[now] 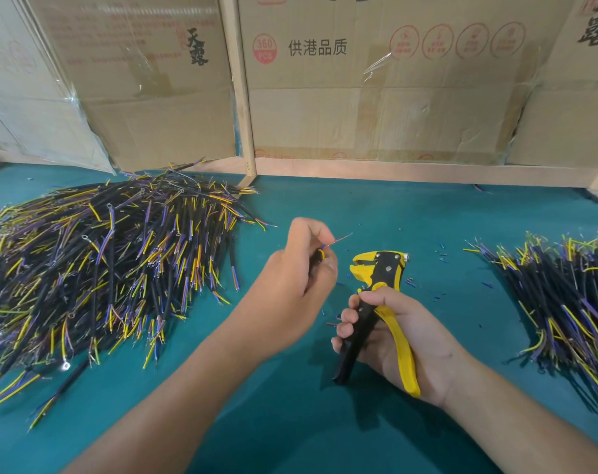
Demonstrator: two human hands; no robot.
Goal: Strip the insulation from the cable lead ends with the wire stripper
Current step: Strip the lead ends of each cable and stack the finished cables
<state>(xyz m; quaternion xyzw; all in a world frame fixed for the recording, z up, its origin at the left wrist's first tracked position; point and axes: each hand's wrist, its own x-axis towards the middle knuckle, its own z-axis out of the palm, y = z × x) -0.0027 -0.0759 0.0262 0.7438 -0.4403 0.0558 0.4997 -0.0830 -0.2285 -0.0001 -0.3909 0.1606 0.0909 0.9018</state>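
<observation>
Risk 1: the bared copper strand sticks out of the left hand thin and unsupported, pointing toward the back edge of the bench. If it goes into the stripper crooked, I judge the blades could nick or shear it.

Risk 2: the left fingers pinch the lead ends very near their tips. The remaining leads look short beyond the grip, so the tool head may crowd the fingertips on the next bite.

Risk 3: insulation offcuts lie scattered over the green surface right of centre; one could catch in the tool.

Cable: held above mid-bench, mostly hidden inside the left hand. Yellow and blue insulation shows at the fingertips, with one reddish bare conductor fanning out past them. Whether the other leads are stripped, I cannot tell.

Wire stripper: yellow and black, head apart from the cable, just right of it. The right hand wraps both handles, which stand spread.

Large cable pile at left edge; smaller pile at right edge.
</observation>
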